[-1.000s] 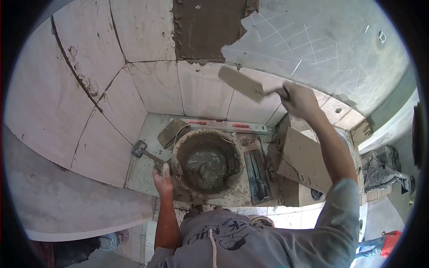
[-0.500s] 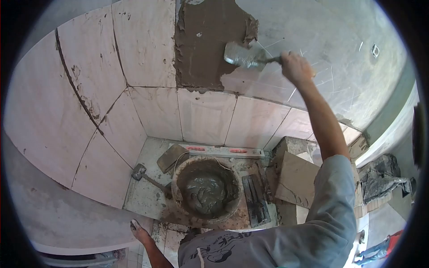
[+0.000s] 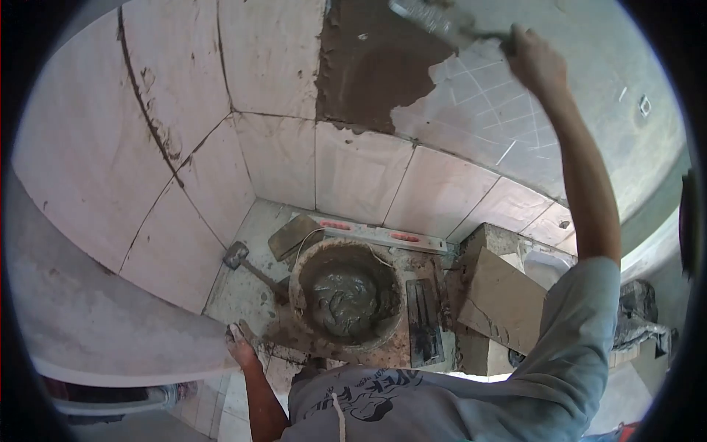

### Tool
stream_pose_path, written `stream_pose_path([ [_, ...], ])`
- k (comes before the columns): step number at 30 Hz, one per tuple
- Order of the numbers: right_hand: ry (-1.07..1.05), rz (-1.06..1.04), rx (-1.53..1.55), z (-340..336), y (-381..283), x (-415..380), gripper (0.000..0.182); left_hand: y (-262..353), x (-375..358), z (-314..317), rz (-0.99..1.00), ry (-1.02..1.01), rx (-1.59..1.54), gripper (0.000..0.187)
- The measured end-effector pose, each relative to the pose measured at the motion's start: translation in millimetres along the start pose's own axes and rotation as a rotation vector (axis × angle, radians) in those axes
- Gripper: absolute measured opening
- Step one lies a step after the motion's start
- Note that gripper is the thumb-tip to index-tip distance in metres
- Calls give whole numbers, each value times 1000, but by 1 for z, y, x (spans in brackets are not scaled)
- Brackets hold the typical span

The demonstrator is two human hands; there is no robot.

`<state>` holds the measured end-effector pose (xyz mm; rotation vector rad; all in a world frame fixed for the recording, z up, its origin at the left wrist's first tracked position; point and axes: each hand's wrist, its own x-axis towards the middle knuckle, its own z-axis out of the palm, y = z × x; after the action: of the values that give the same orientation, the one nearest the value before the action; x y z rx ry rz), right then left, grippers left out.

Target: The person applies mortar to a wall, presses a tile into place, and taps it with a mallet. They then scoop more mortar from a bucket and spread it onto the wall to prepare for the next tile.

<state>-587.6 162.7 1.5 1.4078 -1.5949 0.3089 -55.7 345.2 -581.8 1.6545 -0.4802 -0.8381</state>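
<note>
My right hand (image 3: 536,62) is wrapped round the handle of a trowel (image 3: 431,20), high on the wall. Its blade, smeared by motion, lies over the upper right part of the brown mortar patch (image 3: 372,70). The mortar has a ragged right edge; beyond it, scratched criss-cross lines mark the bare grey wall (image 3: 486,96). Down at the left, my left hand (image 3: 241,348) hangs beside the low curved wall with its fingers stretched out, holding nothing I can see. A bucket (image 3: 298,295) of wet grey mortar stands on the ledge in front of my body.
Pale tiles (image 3: 361,166) cover the left and lower walls. Round the bucket lie a hammer (image 3: 254,269), a spirit level (image 3: 368,232) and a black float (image 3: 423,320). Broken tile pieces (image 3: 504,302) are stacked at the right. A black plastic bag (image 3: 637,306) lies farther right.
My right hand and the trowel have moved up the wall. The mortar's lower right edge reaches farther right over the wall. The camera view has shifted; my left hand is still low at the left.
</note>
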Motion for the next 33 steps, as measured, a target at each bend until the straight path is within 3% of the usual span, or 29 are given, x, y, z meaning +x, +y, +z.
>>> stream_pose_path([
  [1, -29, -56, 98, 14, -21, -21, 24, -2, -2, -4, -7, 12, 2, 66],
  [2, -291, -84, 118, 14, -46, -40, 19, -1, -6, -5, -17, 20, 10, 66],
  [4, -462, -149, 181, 31, -89, -86, 16, -1, -9, -10, -27, 26, 17, 66],
  [6, -503, -200, 208, 56, -110, -117, 17, -3, -10, -15, -12, 59, 47, 67],
  [12, -532, -253, 205, 94, -107, -133, 17, 17, -16, -45, -33, 154, 79, 71],
  [21, -585, -260, 164, 99, -107, -115, 17, -15, -3, -48, -52, 161, 38, 64],
  [33, -625, -216, 223, 103, -186, -89, 18, -26, 16, -41, -41, 197, 47, 64],
])
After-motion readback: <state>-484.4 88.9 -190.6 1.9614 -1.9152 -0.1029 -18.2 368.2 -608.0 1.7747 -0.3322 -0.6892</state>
